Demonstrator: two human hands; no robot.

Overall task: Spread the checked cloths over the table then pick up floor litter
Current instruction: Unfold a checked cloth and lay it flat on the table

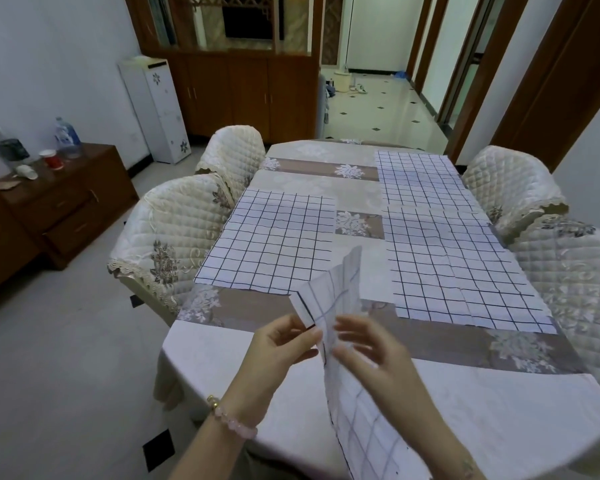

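Dining room, pale tiled floor (66, 358), hallway beyond. Long counter (291, 410) under a floral tablecloth runs away from the camera.

Checked cloths already flat on the counter:
- left cloth (274, 244), along the left edge, mid-length
- far-right cloth (420, 178), at the right edge towards the far end
- near-right cloth (465, 268), just behind the far-right one's near edge; I cannot tell whether the two touch or overlap

A band of bare tablecloth separates the left cloth from the two right ones.

Fourth cloth (368, 434), partly folded, is held above the near end of the counter. Its upper part stands up past the hands; its lower part hangs down towards the camera.

Left hand (278, 351): thumb and fingers pinching the fourth cloth's left edge. Pink bead bracelet (234, 419) on the wrist.
Right hand (371, 348): fingers curled onto the same cloth from the right, gripping it. The hands are close together with the cloth between them.

Four quilted chairs, two on each side: near-left (167, 230), far-left (232, 150), far-right (510, 181), near-right (575, 282).

Wooden sideboard (66, 195) at the left wall carries bottles (66, 136) and a red cup (52, 159).
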